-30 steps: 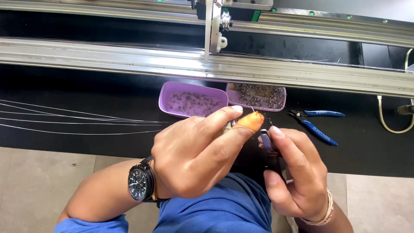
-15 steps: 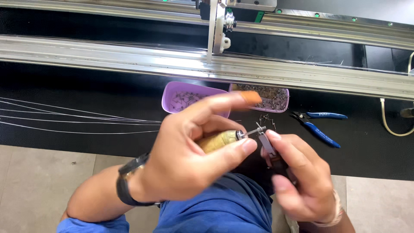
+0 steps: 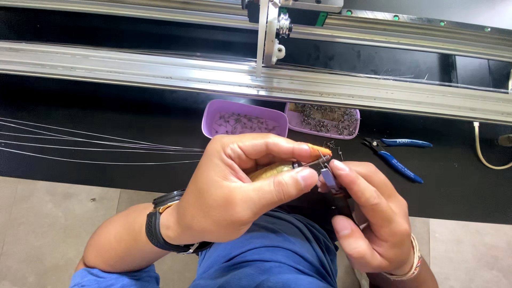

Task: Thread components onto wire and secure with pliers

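Left hand (image 3: 234, 197) rolled inward since the prior frame; watch face hidden, fingers clamped on a yellow-handled tool (image 3: 274, 170). Right hand (image 3: 368, 213) fingers pinch a small metal piece (image 3: 326, 176) over the black desk (image 3: 96, 101), at its front edge; grey floor (image 3: 48, 224) below.

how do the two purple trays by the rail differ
The left purple tray sits nearer the hands, looks deeper and holds a sparse scatter of small metal parts. The right purple tray looks shallower and is heaped with darker parts. Both are purple, open and lie on the black bench.
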